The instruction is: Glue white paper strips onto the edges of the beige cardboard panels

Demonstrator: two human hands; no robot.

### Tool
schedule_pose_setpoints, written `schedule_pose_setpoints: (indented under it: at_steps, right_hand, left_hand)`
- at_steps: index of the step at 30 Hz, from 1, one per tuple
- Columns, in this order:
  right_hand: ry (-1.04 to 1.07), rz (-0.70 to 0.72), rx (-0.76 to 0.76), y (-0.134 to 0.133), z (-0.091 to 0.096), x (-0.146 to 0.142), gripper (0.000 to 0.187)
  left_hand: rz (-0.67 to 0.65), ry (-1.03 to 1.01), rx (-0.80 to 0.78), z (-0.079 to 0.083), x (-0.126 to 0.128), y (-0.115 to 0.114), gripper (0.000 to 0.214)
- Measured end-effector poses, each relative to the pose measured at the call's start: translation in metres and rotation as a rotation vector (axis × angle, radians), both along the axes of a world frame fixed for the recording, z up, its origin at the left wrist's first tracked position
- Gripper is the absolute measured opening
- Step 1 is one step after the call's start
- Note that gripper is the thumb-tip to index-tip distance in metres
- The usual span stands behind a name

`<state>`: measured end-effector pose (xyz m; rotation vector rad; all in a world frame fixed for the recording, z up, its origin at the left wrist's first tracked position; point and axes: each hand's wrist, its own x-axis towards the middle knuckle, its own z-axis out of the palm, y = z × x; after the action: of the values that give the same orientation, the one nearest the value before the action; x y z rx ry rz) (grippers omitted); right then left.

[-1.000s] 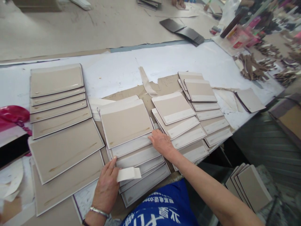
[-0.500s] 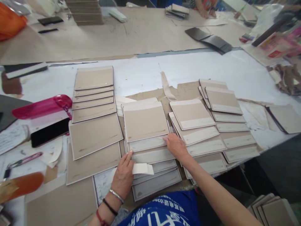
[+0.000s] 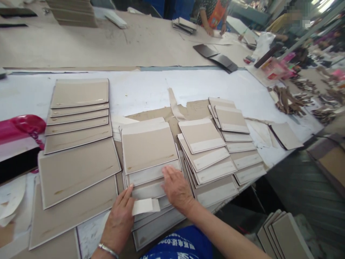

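Note:
My left hand is closed on a small bundle of white paper strips, which stick out to the right from under the palm. Its fingertips touch the left edge of a middle stack of beige panels. These flat pieces overlap like steps, each showing a pale band along its lower edge. Flat against the pale band of the second panel lie the fingers of my right hand, with nothing seen in them. The underside of that hand is hidden.
More overlapping beige panels lie to the left and right. A pink case sits at the far left. Dark sheets rest on the far table, where another person's hands work. Loose panels stand low at the right.
The view has swung right, so things appear further left. My right hand has slid left along the pale band, its fingers now flatter. My left hand keeps the paper strips.

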<state>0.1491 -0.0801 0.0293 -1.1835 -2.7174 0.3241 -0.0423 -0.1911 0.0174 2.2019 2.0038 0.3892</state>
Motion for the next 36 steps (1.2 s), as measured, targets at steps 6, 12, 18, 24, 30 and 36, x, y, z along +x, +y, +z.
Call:
schedule_pose_setpoints:
  at_steps: [6,12,18,24,30,36]
  right_hand:
    - [0.043,0.336,-0.103,-0.017,-0.016,-0.001,0.060]
    - [0.005,0.338,-0.117,-0.008,-0.018,0.005,0.061]
    - [-0.007,0.291,-0.128,-0.007,-0.022,0.005,0.062]
    - [-0.046,0.216,-0.118,0.009,-0.020,0.016,0.061]
    - [-0.096,0.075,-0.039,0.020,-0.020,0.028,0.053]
    - [0.067,-0.279,-0.068,0.017,-0.006,0.028,0.044]
  left_hand:
    - [-0.011,0.007,-0.025,-0.004,-0.002,-0.002,0.023]
    - [-0.015,0.023,-0.028,-0.004,-0.002,-0.002,0.025]
    - [-0.002,0.008,-0.060,-0.003,-0.002,-0.001,0.026]
    - [0.009,0.007,-0.089,0.003,-0.001,0.002,0.027]
    - [0.082,-0.053,-0.111,0.009,0.002,0.006,0.029]
    - [0.393,-0.636,-0.343,0.039,0.002,0.014,0.022]
